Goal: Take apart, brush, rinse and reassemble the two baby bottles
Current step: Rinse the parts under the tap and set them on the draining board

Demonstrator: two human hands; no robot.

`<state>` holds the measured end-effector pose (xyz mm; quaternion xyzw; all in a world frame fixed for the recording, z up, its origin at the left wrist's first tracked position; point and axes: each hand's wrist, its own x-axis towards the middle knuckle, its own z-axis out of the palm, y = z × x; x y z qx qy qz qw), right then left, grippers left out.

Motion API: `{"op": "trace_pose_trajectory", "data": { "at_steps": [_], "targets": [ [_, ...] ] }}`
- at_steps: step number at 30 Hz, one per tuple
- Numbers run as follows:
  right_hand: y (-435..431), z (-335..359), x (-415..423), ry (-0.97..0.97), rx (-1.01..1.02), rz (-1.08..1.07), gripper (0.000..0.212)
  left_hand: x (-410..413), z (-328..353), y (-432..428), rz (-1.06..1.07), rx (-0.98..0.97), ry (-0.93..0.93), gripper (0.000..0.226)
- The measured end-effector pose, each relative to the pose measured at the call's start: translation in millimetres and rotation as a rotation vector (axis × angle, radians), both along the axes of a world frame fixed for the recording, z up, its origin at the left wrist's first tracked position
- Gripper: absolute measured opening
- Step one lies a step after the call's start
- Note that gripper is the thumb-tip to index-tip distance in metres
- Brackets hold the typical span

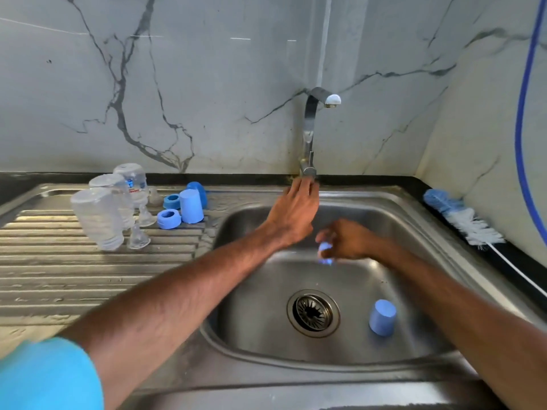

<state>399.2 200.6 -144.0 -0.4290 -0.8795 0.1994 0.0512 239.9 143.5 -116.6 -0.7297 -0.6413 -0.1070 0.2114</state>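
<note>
Sleeve (44, 377); steel sink (251, 291), marble wall (207, 84); left hand (293, 208) touches tap (309, 128), right hand (346, 238) pinches blue piece (324, 247).

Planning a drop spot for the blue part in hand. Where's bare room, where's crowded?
Free: the near drainboard ribs, in front of the bottles; the sink floor left of the drain. Crowded: the drainboard back, with bottles, rings and caps. A brush fills the right ledge; a blue cap sits right of the drain.
</note>
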Motion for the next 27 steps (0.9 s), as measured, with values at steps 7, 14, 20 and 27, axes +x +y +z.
{"op": "trace_pose_trajectory", "data": {
  "at_steps": [7, 14, 20, 27],
  "targets": [
    [-1.1, 7.4, -22.0, 0.694, 0.081, -0.288, 0.027, -25.4, 22.5, 67.0, 0.071, 0.054, 0.526, 0.063],
    [-7.4, -0.4, -23.8, 0.746, 0.119, -0.303, 0.016, -39.5, 11.8, 64.5, 0.087, 0.125, 0.363, 0.057],
    [-9.3, 4.5, -25.4, 0.624, 0.232, -0.262, 0.012, -35.3, 9.0, 50.2, 0.099, -0.001, -0.007, 0.081],
    [-11.8, 14.4, -30.4, 0.729, 0.388, -0.215, 0.010, -27.2, -21.4, 29.1, -0.035, -0.010, -0.850, 0.055]
  ]
}}
